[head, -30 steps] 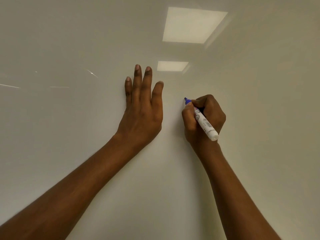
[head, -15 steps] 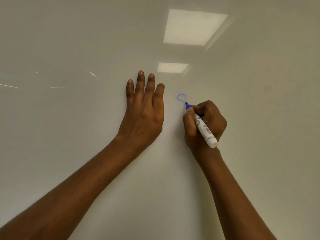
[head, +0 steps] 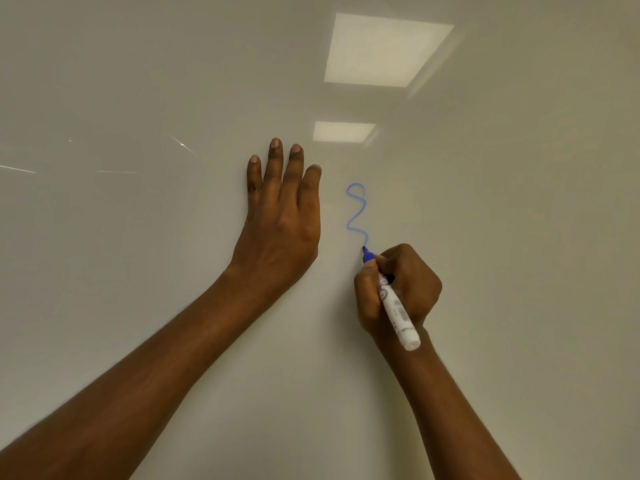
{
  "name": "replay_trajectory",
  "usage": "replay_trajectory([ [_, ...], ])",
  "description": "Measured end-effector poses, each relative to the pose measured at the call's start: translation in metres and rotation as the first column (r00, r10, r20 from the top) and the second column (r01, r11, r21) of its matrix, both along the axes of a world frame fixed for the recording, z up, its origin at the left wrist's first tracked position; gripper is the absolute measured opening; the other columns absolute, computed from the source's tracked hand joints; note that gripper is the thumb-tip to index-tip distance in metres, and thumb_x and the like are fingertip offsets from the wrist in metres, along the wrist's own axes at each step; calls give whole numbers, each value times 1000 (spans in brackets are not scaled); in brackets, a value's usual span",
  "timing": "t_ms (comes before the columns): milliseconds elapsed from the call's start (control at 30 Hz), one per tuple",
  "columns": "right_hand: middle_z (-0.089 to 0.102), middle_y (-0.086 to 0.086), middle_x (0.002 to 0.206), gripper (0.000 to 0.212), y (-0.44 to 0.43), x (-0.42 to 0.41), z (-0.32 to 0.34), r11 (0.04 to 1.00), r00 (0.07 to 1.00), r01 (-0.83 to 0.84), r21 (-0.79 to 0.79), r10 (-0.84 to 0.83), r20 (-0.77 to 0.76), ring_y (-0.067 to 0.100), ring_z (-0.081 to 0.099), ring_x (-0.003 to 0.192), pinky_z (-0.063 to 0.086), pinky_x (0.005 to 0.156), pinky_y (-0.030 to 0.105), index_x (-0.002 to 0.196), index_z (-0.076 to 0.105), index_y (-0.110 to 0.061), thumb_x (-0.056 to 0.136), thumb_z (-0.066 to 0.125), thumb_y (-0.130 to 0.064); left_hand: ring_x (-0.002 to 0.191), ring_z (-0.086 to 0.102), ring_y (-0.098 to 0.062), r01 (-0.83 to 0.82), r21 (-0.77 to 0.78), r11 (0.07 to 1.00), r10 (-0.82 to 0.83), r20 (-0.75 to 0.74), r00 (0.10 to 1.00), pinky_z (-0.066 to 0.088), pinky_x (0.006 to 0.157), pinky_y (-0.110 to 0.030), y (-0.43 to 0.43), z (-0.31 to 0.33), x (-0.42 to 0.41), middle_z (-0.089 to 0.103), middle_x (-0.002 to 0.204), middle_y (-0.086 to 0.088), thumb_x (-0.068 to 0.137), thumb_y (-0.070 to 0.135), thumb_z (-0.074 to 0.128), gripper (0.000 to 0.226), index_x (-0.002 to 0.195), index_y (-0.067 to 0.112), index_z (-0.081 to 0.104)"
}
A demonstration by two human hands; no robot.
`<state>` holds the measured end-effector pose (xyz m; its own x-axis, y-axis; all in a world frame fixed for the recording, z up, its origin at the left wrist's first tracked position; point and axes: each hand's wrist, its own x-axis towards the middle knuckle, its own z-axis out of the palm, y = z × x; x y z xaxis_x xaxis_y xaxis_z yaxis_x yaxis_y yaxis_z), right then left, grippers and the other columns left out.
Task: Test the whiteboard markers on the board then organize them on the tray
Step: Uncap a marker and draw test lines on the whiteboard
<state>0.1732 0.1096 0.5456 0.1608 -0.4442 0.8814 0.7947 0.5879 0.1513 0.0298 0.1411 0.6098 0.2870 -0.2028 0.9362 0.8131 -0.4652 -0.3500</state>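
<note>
The whiteboard [head: 138, 306] fills the whole view. My right hand [head: 405, 289] grips a white-barrelled blue marker [head: 396, 308], its blue tip touching the board at the lower end of a wavy blue line [head: 356, 213]. The line starts with a small loop at the top and snakes downward. My left hand [head: 280, 216] lies flat on the board just left of the line, fingers together and pointing up, holding nothing. No tray or other markers are in view.
Two ceiling light panels reflect in the glossy board, a large reflection [head: 384, 50] at the top and a smaller reflection [head: 343, 131] below it. Faint thin scratches [head: 183, 145] show on the left.
My right hand has moved down the board, drawing the marker tip from a small loop into a longer wavy blue line. My left hand has stayed flat in place.
</note>
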Motion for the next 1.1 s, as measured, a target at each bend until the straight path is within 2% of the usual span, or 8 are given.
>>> replay_trajectory([
  [133, 46, 9, 45, 25, 0, 3, -8, 999, 998, -20, -28, 22, 56, 19, 39, 36, 33, 36, 30, 49, 46, -2, 72, 53, -5, 132, 30, -56, 5, 1, 1000, -5, -1, 1000, 25, 106, -68, -1, 0, 0, 41, 137, -38, 88, -8, 25, 43, 128, -10, 42],
  [233, 50, 5, 51, 21, -6, 2, -9, 980, 986, -158, -123, 152, -62, 10, 45, 43, 35, 43, 21, 54, 48, -3, 73, 53, -10, 132, 28, -56, 4, 1, 1000, -4, -7, 1000, 24, 106, -69, 0, 0, -1, 40, 138, -38, 85, -11, 31, 44, 128, -10, 41],
  [333, 49, -8, 57, 18, -12, 8, 4, 940, 936, -323, -110, 299, -187, 0, 46, 50, 34, 51, 14, 60, 50, -8, 77, 55, -13, 132, 29, -57, -1, 11, 1000, 1, -5, 1000, 25, 105, -69, 1, 0, -1, 40, 137, -38, 83, -14, 34, 45, 127, -11, 43],
  [433, 52, -6, 60, 19, -14, 16, 24, 958, 950, -276, -75, 260, -174, 2, 48, 53, 36, 53, 15, 65, 55, -4, 81, 58, -14, 131, 29, -57, -6, 12, 1000, 6, -6, 1000, 25, 105, -69, -1, 0, -1, 41, 136, -39, 81, -16, 36, 45, 125, -12, 45],
  [600, 57, -3, 68, 17, -7, 20, 41, 976, 977, -178, -124, 161, -137, 3, 49, 58, 37, 55, 13, 72, 59, -3, 84, 59, -15, 132, 29, -57, -10, 6, 1000, 10, -10, 1000, 25, 105, -69, 0, 0, -1, 40, 137, -39, 83, -14, 35, 43, 125, -11, 44],
  [733, 61, 7, 71, 17, -1, 19, 42, 988, 989, -103, -112, 89, -119, 4, 49, 62, 37, 58, 14, 76, 61, 1, 86, 60, -13, 132, 29, -56, 1, -3, 1000, -1, -9, 1000, 25, 105, -69, -1, 0, 0, 40, 137, -39, 84, -13, 33, 42, 124, -11, 45],
  [900, 65, 10, 73, 15, -3, 22, 39, 989, 996, -77, -125, 81, 26, 9, 54, 62, 41, 58, 18, 76, 63, 2, 86, 63, -8, 132, 30, -57, 5, -4, 1000, -5, -5, 1000, 25, 105, -69, -1, 0, 0, 41, 136, -39, 83, -13, 31, 42, 123, -11, 45],
  [1100, 61, 7, 61, 19, -3, 21, 23, 996, 985, -74, -53, 65, -158, 9, 51, 52, 38, 48, 20, 63, 58, -1, 80, 57, -10, 132, 30, -56, -3, 4, 1000, 3, 7, 1000, 25, 105, -69, 0, 0, 0, 41, 137, -38, 82, -15, 32, 43, 122, -11, 47],
])
